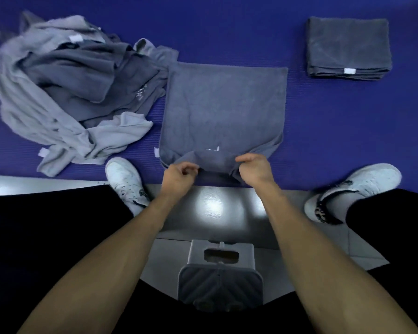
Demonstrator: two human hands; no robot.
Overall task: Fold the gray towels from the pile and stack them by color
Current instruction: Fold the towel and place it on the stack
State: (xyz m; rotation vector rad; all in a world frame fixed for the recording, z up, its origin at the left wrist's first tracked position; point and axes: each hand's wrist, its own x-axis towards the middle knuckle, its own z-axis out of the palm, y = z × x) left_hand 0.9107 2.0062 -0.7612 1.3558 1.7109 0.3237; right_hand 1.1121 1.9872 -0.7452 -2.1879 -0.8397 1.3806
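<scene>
Near edge of the gray towel (223,109), at frame centre on the blue mat (227,32), partly hidden behind both hands. Left hand (179,175) and right hand (253,168) each pinching that lifted edge. Tangled pile (65,92) upper left; folded stack (349,48) upper right.

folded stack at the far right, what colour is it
Dark gray, the folded stack with a white tag, seen in the head view.
</scene>
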